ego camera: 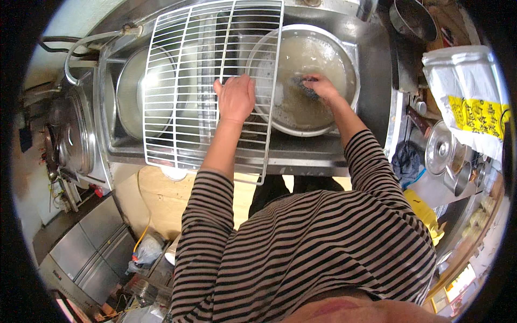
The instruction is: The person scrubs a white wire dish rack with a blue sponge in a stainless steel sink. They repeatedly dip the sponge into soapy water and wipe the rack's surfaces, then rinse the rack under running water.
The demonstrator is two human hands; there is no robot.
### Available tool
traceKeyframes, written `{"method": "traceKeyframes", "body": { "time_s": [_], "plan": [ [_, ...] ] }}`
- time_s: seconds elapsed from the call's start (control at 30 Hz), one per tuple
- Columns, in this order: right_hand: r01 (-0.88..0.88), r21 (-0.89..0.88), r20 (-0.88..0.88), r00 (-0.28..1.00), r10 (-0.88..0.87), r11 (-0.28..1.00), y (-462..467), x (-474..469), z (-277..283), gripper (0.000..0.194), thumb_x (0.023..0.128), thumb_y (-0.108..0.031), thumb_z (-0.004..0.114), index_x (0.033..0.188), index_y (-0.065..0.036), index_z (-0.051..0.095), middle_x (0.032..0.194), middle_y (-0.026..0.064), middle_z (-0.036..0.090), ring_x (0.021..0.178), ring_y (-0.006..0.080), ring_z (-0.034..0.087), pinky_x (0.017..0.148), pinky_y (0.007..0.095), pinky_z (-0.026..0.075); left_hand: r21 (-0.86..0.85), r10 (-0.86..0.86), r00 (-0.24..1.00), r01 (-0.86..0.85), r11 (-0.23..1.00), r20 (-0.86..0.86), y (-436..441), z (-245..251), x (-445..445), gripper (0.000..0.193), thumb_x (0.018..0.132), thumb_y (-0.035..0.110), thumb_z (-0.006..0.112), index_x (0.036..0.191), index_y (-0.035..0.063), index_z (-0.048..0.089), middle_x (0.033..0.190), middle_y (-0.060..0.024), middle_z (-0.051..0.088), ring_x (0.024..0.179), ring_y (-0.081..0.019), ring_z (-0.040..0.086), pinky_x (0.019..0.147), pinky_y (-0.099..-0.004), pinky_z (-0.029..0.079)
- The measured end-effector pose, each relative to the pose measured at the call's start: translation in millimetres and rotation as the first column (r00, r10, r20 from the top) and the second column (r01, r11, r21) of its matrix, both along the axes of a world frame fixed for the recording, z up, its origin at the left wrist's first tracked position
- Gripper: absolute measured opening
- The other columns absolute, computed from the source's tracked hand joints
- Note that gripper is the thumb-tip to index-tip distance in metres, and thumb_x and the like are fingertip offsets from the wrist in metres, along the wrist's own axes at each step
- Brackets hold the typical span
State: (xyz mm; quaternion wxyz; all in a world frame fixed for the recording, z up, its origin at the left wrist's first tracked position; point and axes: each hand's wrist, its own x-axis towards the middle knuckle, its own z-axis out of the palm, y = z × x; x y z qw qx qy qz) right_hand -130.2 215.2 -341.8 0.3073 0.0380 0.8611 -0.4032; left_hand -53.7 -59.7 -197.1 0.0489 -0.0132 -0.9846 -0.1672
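A white wire rack (181, 87) lies over the middle of a steel double sink, its right edge overlapping a large round metal basin (355, 87). My left hand (236, 95) grips the rack's wires near its right side. Cloudy water (299, 56) with some foam fills the basin. In it, my right hand (321, 87) holds a dark scouring pad (310, 92) at the water's surface. Beneath the rack's left part, a second round metal basin (131, 93) with pale liquid stands in the left sink bowl.
A curved pale hose (74, 52) arches at the sink's left corner. To the right are an empty-looking metal pot (414, 20), a white and yellow printed bag (468, 93), a steel lid (439, 147) and a dark-handled knife (419, 120). Metal lids (76, 137) stand at left.
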Motion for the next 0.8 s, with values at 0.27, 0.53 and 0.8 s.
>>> {"method": "traceKeyframes", "body": {
  "time_s": [0.27,0.53,0.8],
  "plan": [
    [0.008,-0.099,-0.506,0.861,-0.058,0.995,-16.5,6.4,81.6,0.042,0.08,-0.019,0.072,0.121,-0.012,0.066,0.112,0.0154,0.064,0.104,0.0345,0.062,0.092,0.0405,0.05,0.698,0.2,0.953,0.016,0.716,-0.228,-31.4,-13.5,-1.1,0.006,0.094,0.004,0.052,0.096,0.0055,0.057,0.1,-0.0125,0.063,0.095,-0.0309,0.059,0.088,-0.0393,0.046],
    [-0.34,-0.281,-0.803,0.595,-0.026,0.897,-42.9,32.2,146.1,0.035,0.078,-0.008,0.07,0.113,-0.011,0.065,0.113,0.0126,0.062,0.107,0.0343,0.058,0.094,0.0409,0.047,0.079,0.283,0.958,-0.286,0.955,0.045,-22.6,43.0,114.5,0.05,0.084,0.041,0.07,0.112,0.0024,0.056,0.122,-0.02,0.054,0.12,-0.0396,0.046,0.104,-0.0535,0.03],
    [-0.643,-0.124,-0.785,0.53,0.322,0.756,-56.7,74.7,182.7,0.037,0.071,0.0,0.067,0.107,-0.009,0.065,0.114,0.0102,0.06,0.104,0.0335,0.055,0.09,0.0408,0.046,-0.081,0.327,0.915,-0.317,0.945,0.236,10.1,36.1,172.8,0.131,0.055,0.064,0.084,0.148,-0.0051,0.023,0.151,-0.0339,0.023,0.144,-0.0463,0.018,0.115,-0.0609,0.013]
  ]
}}
